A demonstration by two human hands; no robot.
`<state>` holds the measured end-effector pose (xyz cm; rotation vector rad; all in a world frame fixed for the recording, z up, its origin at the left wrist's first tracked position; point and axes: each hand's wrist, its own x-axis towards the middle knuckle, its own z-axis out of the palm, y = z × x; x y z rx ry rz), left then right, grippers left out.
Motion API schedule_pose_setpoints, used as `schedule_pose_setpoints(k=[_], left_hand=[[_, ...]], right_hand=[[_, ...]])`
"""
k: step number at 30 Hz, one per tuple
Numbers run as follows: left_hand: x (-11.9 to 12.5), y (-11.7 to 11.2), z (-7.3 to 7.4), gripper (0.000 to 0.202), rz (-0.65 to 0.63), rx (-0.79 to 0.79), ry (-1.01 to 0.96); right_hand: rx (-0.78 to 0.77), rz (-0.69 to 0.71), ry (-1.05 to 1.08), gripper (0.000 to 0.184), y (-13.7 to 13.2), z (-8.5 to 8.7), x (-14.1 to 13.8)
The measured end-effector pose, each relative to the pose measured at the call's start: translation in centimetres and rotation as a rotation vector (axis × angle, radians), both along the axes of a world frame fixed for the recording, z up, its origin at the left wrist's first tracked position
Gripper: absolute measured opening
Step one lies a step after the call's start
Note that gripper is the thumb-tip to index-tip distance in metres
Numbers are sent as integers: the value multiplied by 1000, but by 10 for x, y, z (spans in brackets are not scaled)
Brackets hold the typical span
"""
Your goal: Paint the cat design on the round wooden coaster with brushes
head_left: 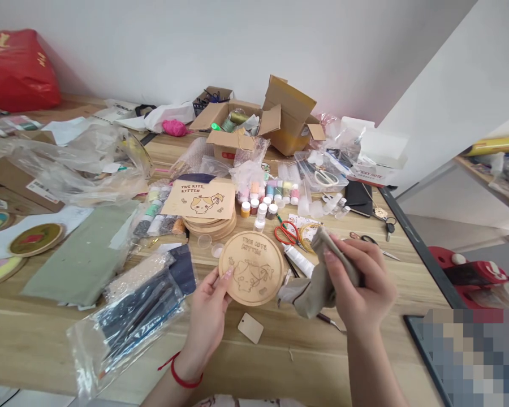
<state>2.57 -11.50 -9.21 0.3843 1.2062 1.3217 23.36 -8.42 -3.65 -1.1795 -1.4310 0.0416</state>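
Bagged brushes (139,311) lie left, near me. My left hand (206,322) grasps the engraved wooden disc (251,268) at its edge, thumb on the rim, fingers curled behind; the disc sits mid-table, near me, its lines cut, no colour showing. Capped paint jars (271,195) stand farther off. Right of the disc, my right hand (362,277) clenches a grey cloth (318,299) between fingers and thumb.

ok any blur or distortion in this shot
Head view: soft, even light, no strong glare; the crumpled beige cloth in the right hand looks slightly soft; lens distortion bends the dark table edge; a pixelated mosaic patch hides the lower right corner.
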Motion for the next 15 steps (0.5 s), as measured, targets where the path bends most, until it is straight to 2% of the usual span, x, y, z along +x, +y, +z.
schedule_pose_setpoints(k=[4, 7, 12, 15], left_hand=[[8, 6, -21, 48, 18, -22, -85], [10, 9, -32, 46, 20, -22, -75], [7, 10, -40, 45, -49, 19, 20], [2, 7, -43, 49, -46, 37, 110]], right_hand=[[-71, -46, 79, 19, -2, -4, 10], [-86, -49, 114, 18, -3, -8, 11], [-115, -44, 158, 16, -1, -14, 13], [-136, -52, 174, 17, 0, -17, 13]])
